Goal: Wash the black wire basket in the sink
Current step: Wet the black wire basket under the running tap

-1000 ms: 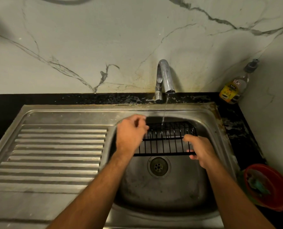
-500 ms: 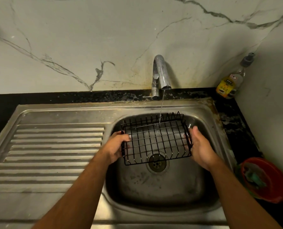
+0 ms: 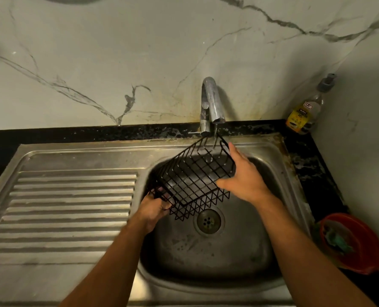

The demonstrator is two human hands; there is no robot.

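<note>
Rinsing step in hand: black wire basket (image 3: 194, 180) held tilted over the sink (image 3: 270, 156) under the tap (image 3: 212, 100) stream. Left hand (image 3: 154, 208) grips its lower corner; right hand (image 3: 243, 176) clasps its upper end. Next move likely calls for turning unrinsed sides into the water.

- The basket (image 3: 193, 180) is thin black coated wire with a slight sheen.
- The sink (image 3: 217, 282) is brushed steel, dull and water-stained, with a ribbed draining board (image 3: 69, 207) on the left.
- The tap (image 3: 211, 103) is polished chrome, glossy.
- The wall (image 3: 139, 52) is smooth pale marble with grey veins, yellow-stained near the tap.
- The counter (image 3: 95, 135) is speckled black stone.
- The bottle (image 3: 305, 109), far right, is clear plastic.
- The bowl (image 3: 365, 247), near right, is glossy red plastic.
</note>
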